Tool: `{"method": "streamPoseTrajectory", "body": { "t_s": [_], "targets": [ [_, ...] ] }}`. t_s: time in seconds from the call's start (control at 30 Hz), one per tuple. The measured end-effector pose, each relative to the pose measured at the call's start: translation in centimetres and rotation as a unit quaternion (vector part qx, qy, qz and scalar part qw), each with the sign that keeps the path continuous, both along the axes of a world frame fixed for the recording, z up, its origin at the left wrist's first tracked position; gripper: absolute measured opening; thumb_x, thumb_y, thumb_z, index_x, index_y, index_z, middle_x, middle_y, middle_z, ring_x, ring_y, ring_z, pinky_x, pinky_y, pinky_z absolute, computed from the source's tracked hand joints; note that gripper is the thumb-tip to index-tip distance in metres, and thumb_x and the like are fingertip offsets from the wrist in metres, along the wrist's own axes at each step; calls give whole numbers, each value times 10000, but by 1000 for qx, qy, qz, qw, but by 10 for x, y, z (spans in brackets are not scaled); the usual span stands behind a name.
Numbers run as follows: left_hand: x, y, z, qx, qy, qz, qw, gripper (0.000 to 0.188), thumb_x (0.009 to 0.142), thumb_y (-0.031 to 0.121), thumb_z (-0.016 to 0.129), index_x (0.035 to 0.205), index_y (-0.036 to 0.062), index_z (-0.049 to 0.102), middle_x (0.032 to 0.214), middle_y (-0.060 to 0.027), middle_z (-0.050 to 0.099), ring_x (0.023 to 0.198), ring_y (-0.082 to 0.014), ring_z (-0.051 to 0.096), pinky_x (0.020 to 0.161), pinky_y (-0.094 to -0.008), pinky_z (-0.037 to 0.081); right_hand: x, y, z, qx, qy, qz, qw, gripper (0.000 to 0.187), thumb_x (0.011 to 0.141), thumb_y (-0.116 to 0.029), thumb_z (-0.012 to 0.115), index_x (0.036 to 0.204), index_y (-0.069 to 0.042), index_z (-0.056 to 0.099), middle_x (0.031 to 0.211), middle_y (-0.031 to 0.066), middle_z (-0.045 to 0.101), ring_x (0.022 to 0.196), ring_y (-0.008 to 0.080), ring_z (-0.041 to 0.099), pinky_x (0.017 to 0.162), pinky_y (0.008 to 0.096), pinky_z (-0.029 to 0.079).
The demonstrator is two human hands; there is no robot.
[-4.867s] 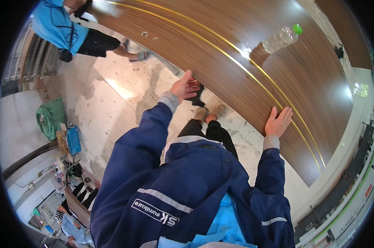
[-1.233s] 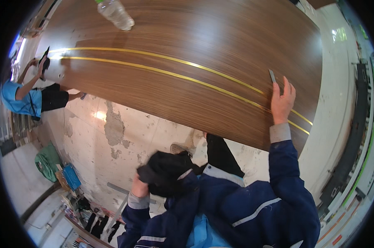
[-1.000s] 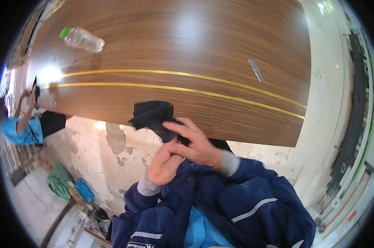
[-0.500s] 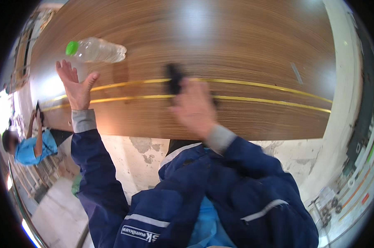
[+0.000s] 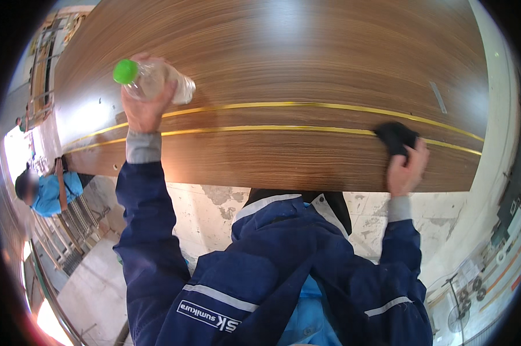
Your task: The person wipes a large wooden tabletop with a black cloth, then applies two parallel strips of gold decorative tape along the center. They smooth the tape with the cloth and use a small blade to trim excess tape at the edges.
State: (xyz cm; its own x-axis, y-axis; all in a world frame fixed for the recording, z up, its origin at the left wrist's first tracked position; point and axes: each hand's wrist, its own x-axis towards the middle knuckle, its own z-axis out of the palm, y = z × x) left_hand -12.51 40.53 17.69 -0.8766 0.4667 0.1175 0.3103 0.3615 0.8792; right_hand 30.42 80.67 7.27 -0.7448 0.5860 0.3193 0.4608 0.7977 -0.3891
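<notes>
My left hand [image 5: 145, 109] is wrapped round a clear plastic bottle [image 5: 157, 81] with a green cap, at the left over the brown wood-grain panel [image 5: 295, 69]. The cap points left and toward me. At the right, my right hand [image 5: 407, 168] grips a black cloth [image 5: 396, 137], which lies on the panel by two thin gold strips [image 5: 306, 128]. These strips run side by side across the panel, near its front edge. The cloth covers a short stretch of the nearer strip.
A short pale strip [image 5: 438, 97] lies on the panel at the far right. Another person [image 5: 52, 190] in a light blue shirt is at the panel's left end. Worn pale floor [image 5: 214, 202] shows below the front edge. A standing fan [image 5: 459, 314] is at the lower right.
My left hand has gone from open beside the lying bottle to holding it. My right hand has moved the black cloth from the middle along the strips to the right.
</notes>
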Motion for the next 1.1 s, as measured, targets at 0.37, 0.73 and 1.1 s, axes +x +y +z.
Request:
{"method": "streamPoseTrajectory", "body": {
  "t_s": [0.37, 0.73, 1.1],
  "targets": [
    [62, -51, 60, -521, -32, -294, 801, 860, 759, 600, 892, 1307, -6, 621, 1020, -260, 752, 965, -437, 750, 845, -512, 592, 8, 10, -21, 105, -52, -157, 981, 343, 1015, -288, 714, 1328, -157, 762, 1299, 195, 695, 1202, 392, 629, 1050, 492, 483],
    [25, 23, 27, -531, 8, -485, 695, 797, 874, 699, 741, 1182, -32, 665, 848, -262, 739, 851, -455, 747, 778, -524, 582, -113, -220, -33, -14, 39, -128, 991, 360, 808, -223, 881, 1140, -137, 770, 1223, 142, 637, 1182, 382, 592, 1002, 514, 469],
    [-52, 15, 26, -12, -102, -324, 940, 648, 866, 170, 917, 1396, 27, 572, 1253, -105, 732, 1121, -186, 719, 933, -361, 600, -141, -220, 23, -61, 19, -338, 939, 192, 851, -270, 781, 913, -102, 710, 978, 124, 646, 1013, 349, 600, 868, 513, 454]
  ]
}}
